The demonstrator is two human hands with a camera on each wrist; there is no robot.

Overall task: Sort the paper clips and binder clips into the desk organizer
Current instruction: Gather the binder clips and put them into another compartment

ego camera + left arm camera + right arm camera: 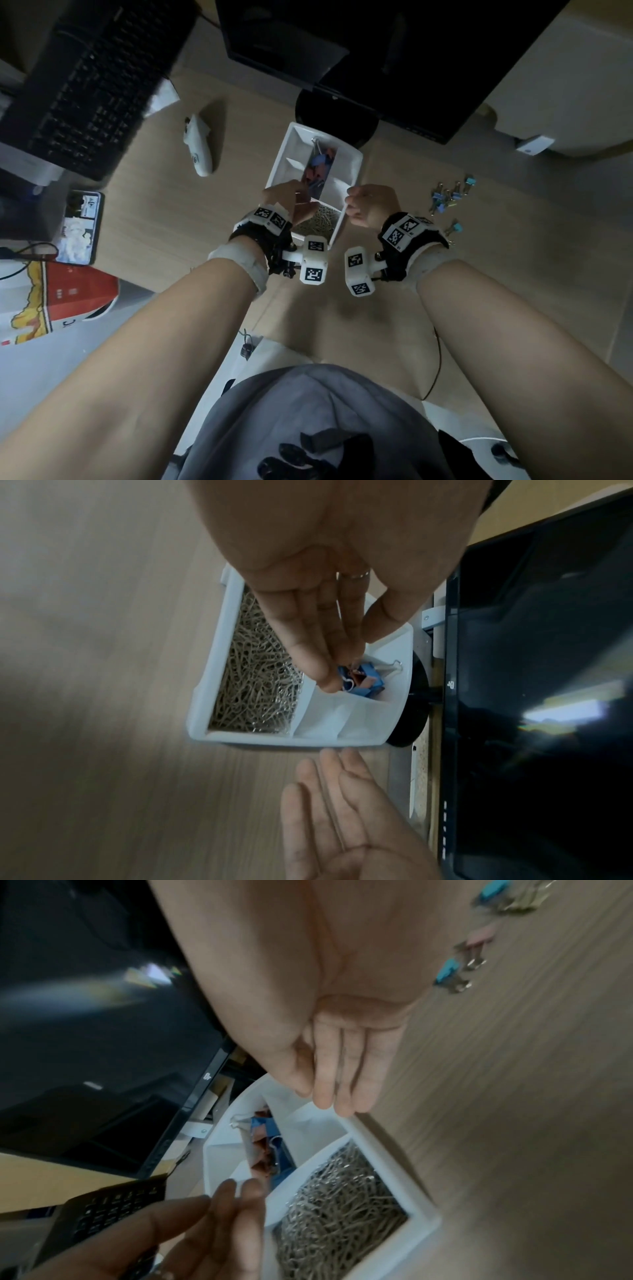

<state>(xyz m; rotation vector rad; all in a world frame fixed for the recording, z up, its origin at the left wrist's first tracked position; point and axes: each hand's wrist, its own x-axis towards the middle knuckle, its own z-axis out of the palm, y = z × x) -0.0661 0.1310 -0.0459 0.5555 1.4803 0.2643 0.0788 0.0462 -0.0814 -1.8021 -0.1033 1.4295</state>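
Observation:
The white desk organizer (356, 161) sits mid-desk. Its near compartment is full of silver paper clips (253, 685). The middle one holds blue and pink binder clips (366, 680). My left hand (352, 661) reaches down over that middle compartment; the fingers are nearly straight, their tips are among the clips, and the thumb is held apart. My right hand (339, 1096) is flat, fingers together and straight, with the tips at the organizer's right rim (421, 1213) and nothing in it. Several loose binder clips (448, 198) lie on the desk to the right.
A black keyboard (85, 85) lies at far left. A dark monitor (394, 51) and its round base (335, 113) stand just behind the organizer. A white handheld device (198, 147) lies left of it. A phone (80, 226) and a red-and-white bag (51, 298) sit at the near left.

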